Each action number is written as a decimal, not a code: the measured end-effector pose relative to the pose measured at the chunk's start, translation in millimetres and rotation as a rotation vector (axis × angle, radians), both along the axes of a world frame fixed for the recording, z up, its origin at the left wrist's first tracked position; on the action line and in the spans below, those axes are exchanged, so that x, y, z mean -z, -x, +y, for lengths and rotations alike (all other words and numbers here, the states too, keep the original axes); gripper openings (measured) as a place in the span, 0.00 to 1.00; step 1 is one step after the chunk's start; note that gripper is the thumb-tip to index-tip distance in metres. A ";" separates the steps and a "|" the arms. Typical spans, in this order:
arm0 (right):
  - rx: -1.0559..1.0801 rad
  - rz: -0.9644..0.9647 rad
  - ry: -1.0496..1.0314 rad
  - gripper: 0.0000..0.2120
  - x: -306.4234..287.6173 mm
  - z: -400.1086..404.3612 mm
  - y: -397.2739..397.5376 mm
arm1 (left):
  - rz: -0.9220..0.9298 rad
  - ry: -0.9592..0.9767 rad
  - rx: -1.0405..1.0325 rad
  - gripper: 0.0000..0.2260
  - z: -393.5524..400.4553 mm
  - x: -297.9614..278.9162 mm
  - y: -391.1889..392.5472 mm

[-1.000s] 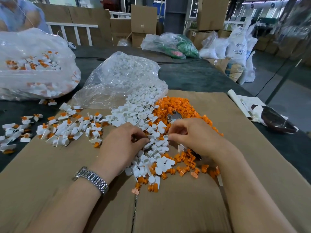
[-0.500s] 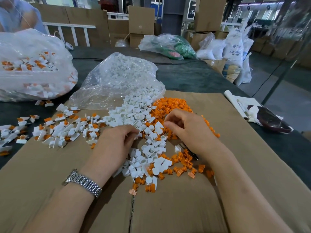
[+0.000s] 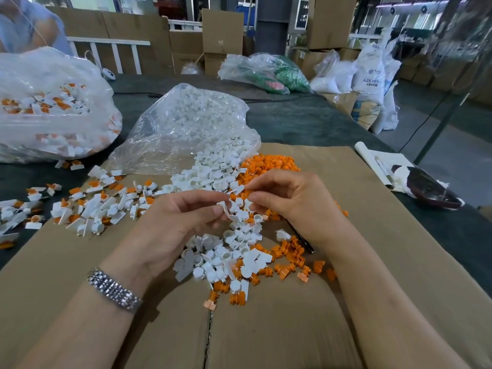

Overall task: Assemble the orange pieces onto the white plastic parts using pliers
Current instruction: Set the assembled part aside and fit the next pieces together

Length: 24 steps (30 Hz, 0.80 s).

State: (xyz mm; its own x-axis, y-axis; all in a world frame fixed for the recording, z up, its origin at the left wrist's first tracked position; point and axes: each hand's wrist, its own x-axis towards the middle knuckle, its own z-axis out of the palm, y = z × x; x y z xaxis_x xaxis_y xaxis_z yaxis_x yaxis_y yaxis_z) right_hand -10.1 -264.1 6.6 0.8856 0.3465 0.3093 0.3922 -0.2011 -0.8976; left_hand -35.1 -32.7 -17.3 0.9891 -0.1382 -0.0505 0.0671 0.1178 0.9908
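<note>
Hands (image 3: 170, 225) (image 3: 295, 201) pinching flanged white parts (image 3: 226, 209) — glossy plastic

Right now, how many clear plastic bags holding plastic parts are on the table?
2: one bag of white parts behind the pile at centre, and one bag of white-and-orange parts at far left. The background bags' contents can't be told.

head-worn view, facing down, close over cardboard (image 3: 399, 235)
</note>
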 end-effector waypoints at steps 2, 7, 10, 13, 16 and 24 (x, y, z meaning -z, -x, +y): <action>-0.027 -0.022 0.003 0.07 -0.8 1.7 2.2 | 0.045 0.155 0.041 0.12 -2.3 1.1 -1.3; -0.029 -0.162 0.122 0.05 -0.7 11.6 7.9 | 0.091 0.252 0.075 0.11 -4.6 -0.5 0.0; -0.014 -0.228 0.199 0.04 0.8 14.0 9.0 | 0.083 0.230 0.074 0.10 -7.0 -2.2 2.1; -0.005 -0.283 0.239 0.04 1.9 15.0 9.8 | 0.059 0.193 0.060 0.10 -9.6 -3.5 3.8; 0.025 -0.279 0.243 0.03 3.8 18.1 10.6 | -0.019 0.066 0.019 0.12 -12.2 -5.5 7.5; -0.055 -0.093 0.113 0.12 0.2 16.6 12.7 | -0.003 0.207 0.013 0.12 -8.5 -5.6 5.0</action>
